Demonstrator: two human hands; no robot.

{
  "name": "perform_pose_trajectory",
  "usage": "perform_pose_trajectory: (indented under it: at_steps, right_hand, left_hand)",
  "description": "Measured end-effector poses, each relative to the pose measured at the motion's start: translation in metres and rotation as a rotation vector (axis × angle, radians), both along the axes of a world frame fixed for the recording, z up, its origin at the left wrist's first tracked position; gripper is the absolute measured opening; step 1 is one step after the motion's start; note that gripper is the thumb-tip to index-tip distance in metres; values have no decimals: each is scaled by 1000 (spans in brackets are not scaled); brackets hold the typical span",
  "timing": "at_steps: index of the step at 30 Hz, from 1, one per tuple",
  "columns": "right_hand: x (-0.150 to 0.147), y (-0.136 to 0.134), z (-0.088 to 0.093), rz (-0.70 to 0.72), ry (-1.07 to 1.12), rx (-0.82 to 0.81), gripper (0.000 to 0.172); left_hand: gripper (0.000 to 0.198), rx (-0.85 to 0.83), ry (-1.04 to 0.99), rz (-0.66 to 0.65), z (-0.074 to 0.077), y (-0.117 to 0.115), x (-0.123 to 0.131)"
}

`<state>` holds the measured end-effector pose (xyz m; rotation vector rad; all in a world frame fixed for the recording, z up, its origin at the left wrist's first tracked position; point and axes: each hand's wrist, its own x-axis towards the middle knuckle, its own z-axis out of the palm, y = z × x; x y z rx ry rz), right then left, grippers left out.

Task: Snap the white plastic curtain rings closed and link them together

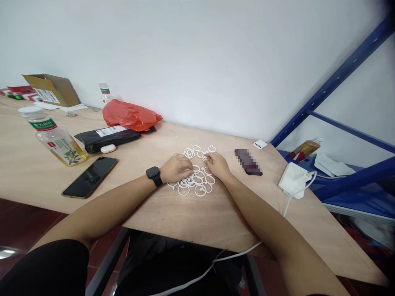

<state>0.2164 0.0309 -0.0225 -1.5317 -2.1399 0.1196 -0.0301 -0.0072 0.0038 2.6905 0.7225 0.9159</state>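
Several thin white rings [200,190] lie in a loose pile on the wooden table [173,213]. My left hand [175,167], below a black watch, rests at the pile's left side with its fingers curled and pressed together over some rings; what its fingertips pinch is too small to make out. On the right edge of the pile, my right hand [216,163] has its thumb and index finger closed on a white ring near the upper rings.
Left are a phone [91,176], a drink bottle [55,139], a black package [108,137], a white case [108,149] and a red bag [131,115]. Right are another phone [248,161], a white adapter [294,180] with its cable, and a blue metal frame [336,80].
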Motion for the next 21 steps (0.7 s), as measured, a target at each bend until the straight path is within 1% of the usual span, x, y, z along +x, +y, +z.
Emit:
perform_pose_trajectory:
  at_steps: [5,10,12,18,20,21]
  right_hand:
    - [1,2,-2,3,32,20,28]
    - [1,3,-2,42,191,130,39]
    - [0,1,-1,73,248,172,40]
    - [-5,-7,6,186,341,265,33]
    - [-8,-12,9,208,380,281,30]
    - [-10,-15,11,218,401,286,28]
  left_hand:
    - [19,5,-20,-9,-2,1,1]
    - [20,6,-32,-24,-2,1,2]
    - [20,6,-34,-29,-1,1,2]
    - [20,26,-45,-39,-2,1,2]
    - [18,47,-61,-15,-2,0,2]
    - [17,62,-79,17,-3,0,2]
